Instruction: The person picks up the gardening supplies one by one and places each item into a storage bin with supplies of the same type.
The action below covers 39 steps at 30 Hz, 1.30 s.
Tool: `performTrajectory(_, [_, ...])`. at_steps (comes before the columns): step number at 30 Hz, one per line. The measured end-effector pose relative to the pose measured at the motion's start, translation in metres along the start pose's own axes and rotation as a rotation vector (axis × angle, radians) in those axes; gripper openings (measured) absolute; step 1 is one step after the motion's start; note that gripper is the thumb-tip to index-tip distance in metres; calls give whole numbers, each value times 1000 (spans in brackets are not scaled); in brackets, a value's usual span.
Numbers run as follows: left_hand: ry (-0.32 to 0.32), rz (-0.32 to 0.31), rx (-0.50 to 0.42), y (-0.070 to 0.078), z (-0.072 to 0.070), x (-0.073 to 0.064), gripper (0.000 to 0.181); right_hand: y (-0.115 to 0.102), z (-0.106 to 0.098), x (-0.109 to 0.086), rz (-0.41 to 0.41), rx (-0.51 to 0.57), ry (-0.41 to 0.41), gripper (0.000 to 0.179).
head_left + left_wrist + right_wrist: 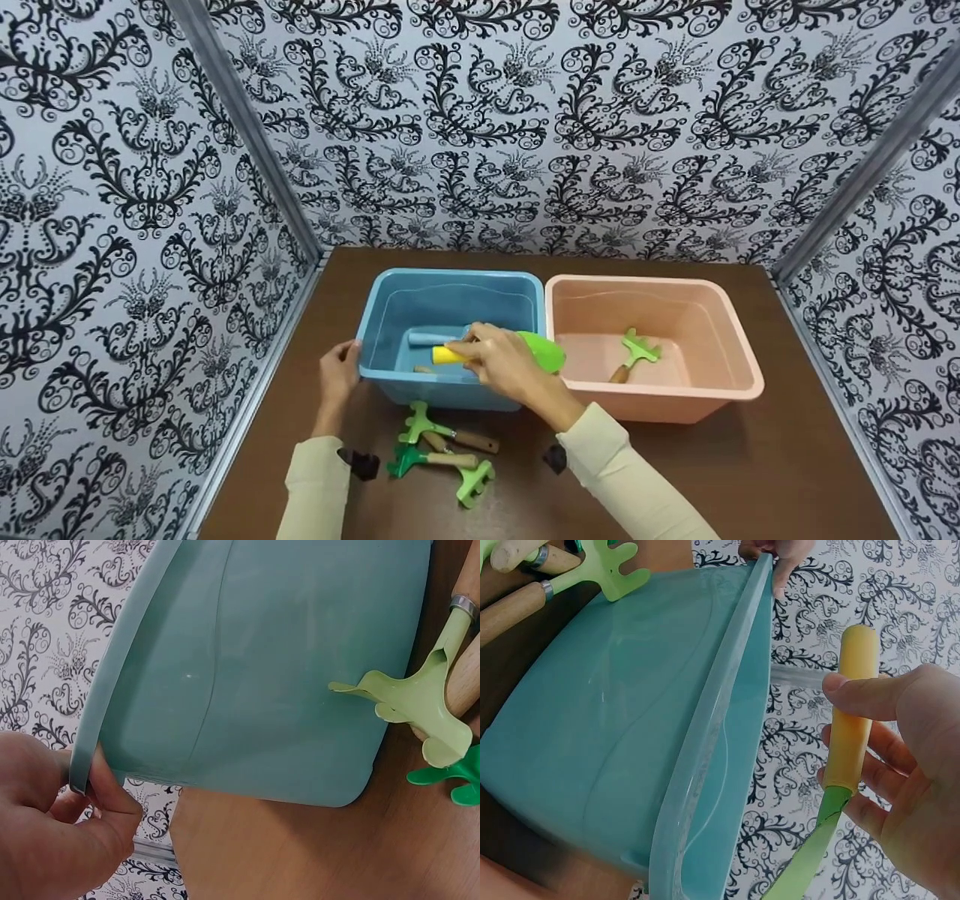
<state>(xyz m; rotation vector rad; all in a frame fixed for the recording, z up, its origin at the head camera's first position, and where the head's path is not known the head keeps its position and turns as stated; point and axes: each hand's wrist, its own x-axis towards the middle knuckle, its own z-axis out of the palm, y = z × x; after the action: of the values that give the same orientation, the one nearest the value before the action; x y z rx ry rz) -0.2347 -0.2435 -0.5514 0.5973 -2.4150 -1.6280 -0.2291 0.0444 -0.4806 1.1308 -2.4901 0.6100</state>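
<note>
My right hand [504,361] holds a small garden trowel [853,731] by its yellow handle, above the blue tub [442,391]. The trowel's green blade [545,352] points right, over where the two tubs meet. With thumb and fingers, my left hand [64,825] grips the blue tub's rim at its front left corner. Inside that tub lie a light blue handle [431,337] and the tip of a wooden handle [423,369]; the rest of both is hidden. A light green hand rake [640,348] with a wooden handle lies in the peach tub [660,406].
In front of the blue tub, several green hand tools with wooden handles lie heaped on the brown table [300,502]. Among them are a light green rake [474,484] and a darker green one [407,457]. Patterned panels [480,135] enclose the back and sides.
</note>
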Motion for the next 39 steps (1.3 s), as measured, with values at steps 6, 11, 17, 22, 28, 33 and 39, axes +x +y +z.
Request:
performTrajectory(6, [-5, 0, 4, -2, 0, 1, 43, -1, 5, 3, -42, 5, 19, 34])
performTrajectory(11, [-1, 6, 3, -3, 0, 2, 44, -2, 10, 3, -48, 20, 31, 34])
performTrajectory(17, [29, 37, 18, -3, 1, 0, 41, -1, 16, 5, -95, -1, 66, 34])
performTrajectory(22, [51, 66, 24, -2, 2, -1, 40, -2, 19, 9, -119, -10, 79, 34])
performTrajectory(28, [33, 45, 11, -3, 0, 0, 42, -8, 18, 14, -109, -6, 36, 32])
performTrajectory(33, [31, 48, 15, -4, 0, 2, 42, -12, 20, 18, -95, 19, 12, 32])
performTrajectory(39, [14, 39, 21, -5, 0, 2, 43, -14, 24, 21, -76, 33, -8, 32])
